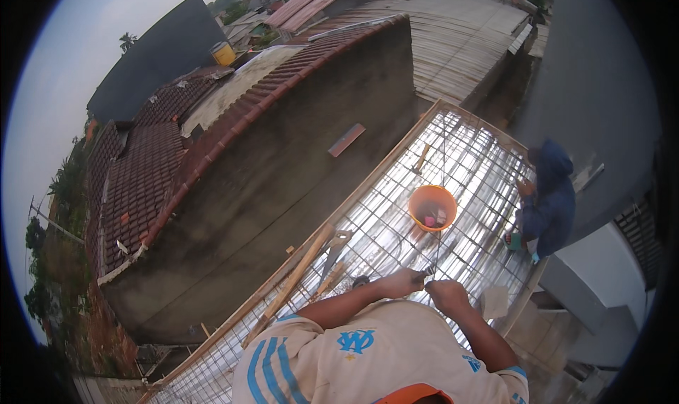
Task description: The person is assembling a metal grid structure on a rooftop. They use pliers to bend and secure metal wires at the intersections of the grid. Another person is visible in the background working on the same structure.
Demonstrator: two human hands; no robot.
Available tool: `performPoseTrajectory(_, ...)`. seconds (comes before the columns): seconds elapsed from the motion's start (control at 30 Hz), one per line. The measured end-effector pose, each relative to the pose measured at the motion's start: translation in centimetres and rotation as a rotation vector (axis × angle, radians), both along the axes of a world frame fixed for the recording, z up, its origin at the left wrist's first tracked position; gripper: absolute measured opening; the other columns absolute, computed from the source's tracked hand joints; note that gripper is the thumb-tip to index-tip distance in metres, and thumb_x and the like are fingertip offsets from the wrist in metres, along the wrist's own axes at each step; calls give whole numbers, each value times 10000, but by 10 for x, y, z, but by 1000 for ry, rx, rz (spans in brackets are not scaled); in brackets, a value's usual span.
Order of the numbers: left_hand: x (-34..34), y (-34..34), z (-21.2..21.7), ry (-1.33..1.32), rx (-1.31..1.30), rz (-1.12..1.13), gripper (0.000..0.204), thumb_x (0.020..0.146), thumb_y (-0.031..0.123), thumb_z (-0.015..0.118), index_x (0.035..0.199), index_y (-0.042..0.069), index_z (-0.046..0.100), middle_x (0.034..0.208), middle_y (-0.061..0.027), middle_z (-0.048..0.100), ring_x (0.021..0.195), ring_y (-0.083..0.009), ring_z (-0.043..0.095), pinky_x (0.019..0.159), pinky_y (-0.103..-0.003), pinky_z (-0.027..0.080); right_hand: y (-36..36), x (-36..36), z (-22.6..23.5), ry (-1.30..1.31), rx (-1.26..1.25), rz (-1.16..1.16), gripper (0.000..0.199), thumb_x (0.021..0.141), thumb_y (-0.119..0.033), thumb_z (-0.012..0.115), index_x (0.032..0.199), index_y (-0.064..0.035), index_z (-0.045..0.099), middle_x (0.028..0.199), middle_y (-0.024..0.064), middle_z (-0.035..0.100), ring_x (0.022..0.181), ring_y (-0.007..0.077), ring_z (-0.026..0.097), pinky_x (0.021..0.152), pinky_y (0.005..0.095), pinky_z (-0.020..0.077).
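The left hand [403,284] is gripping a dark tool [428,271], which is slanting forward and rightward, just ahead of the right hand [448,296], whose grip I cannot tell.

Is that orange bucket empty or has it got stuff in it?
Not empty: the bucket has dark stuff and a pink piece inside, seen through its open top.

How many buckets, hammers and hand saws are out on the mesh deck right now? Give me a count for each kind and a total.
Orange bucket: 1
Hammer: 1
Hand saw: 1
Total: 3
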State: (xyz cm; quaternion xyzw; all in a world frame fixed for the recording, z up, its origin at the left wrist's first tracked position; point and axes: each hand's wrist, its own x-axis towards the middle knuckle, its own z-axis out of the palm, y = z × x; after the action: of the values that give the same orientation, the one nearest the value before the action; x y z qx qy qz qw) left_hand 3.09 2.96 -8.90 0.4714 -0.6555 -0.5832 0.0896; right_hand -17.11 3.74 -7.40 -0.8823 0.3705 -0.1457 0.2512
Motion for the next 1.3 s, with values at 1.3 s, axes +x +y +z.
performPoseTrajectory(1.3, -9, 1, -12, 18, -115, 47, 275, 839, 208, 538, 1022, 8, 588, 850, -212, 623, 778, -322, 594, 737, -412, 436, -5, -1, 10, 7, 420, -185, 188, 825, -199, 595, 811, -12, 614, 730, 188, 606, 716, 374, 584, 651, 417, 456)
